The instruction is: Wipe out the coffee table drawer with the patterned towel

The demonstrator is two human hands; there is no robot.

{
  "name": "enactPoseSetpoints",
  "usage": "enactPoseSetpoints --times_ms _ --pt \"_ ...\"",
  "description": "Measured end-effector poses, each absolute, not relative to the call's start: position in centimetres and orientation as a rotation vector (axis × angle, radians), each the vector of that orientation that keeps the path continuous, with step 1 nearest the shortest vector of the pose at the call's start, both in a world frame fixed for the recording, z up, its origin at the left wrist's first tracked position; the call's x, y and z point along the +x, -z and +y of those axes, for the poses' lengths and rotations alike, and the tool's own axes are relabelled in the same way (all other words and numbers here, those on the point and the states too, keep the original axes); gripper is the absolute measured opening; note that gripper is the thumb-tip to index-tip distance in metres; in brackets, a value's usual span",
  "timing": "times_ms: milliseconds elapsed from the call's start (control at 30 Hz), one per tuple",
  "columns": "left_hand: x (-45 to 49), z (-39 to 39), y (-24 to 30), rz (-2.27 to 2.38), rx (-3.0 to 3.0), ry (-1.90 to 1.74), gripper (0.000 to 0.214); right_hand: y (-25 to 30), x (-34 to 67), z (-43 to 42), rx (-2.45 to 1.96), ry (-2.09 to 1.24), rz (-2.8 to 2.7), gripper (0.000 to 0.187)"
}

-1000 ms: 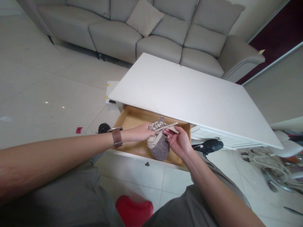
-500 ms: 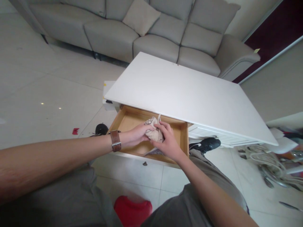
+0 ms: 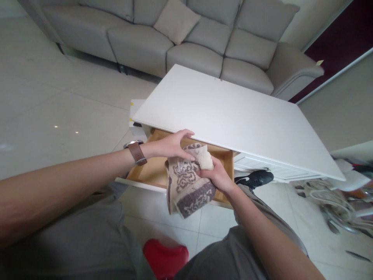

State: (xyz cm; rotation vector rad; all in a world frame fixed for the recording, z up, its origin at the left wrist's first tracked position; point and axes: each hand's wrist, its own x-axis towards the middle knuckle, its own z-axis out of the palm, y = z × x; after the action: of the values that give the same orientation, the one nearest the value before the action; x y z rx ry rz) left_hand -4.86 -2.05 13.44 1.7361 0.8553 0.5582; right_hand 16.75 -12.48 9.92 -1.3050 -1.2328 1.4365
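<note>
the beige-and-brown patterned fabric cloth, folded, is over the open pale-wood drawer. right hand grips its side; left hand is spread at its top. best keep the right grip steady while squaring folds.

Cloth has been opened out from the bunched wad of half a second ago; patterned face now exposed, lower end extended past the drawer front edge, drawer knob covered by it. Left hand has been loosened and raised toward the drawer's back edge, fingers spread. Right hand has been shifted to the cloth's edge at drawer right, cloth pinched there under the thumb.
</note>
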Motion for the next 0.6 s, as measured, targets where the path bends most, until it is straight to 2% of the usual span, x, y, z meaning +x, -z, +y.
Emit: enactPoseSetpoints --times_ms 133,233,367,467,600 --pt "-5.1 -3.1 -12.3 0.597 1.585 -0.064 0.061 -10.0 16.4 -12.7 -1.239 -1.530 -1.108 0.050" --pt "-4.6 -4.0 -11.8 0.633 1.548 -0.069 0.058 -10.0 16.4 -12.5 -1.232 -1.436 -1.159 0.057" --pt "-4.2 -4.1 -11.9 0.705 1.353 -0.070 0.040 -10.0 16.5 -12.3 -1.278 -1.262 -1.349 0.048" --pt "-4.2 -3.9 -12.2 0.652 1.257 -0.012 0.033 -10.0 16.5 -12.4 -1.286 -1.254 -1.441 0.043" --pt "-4.1 -3.9 -12.0 0.591 1.416 -0.035 0.040 -10.1 16.5 -12.4 -1.272 -1.306 -1.429 0.045"
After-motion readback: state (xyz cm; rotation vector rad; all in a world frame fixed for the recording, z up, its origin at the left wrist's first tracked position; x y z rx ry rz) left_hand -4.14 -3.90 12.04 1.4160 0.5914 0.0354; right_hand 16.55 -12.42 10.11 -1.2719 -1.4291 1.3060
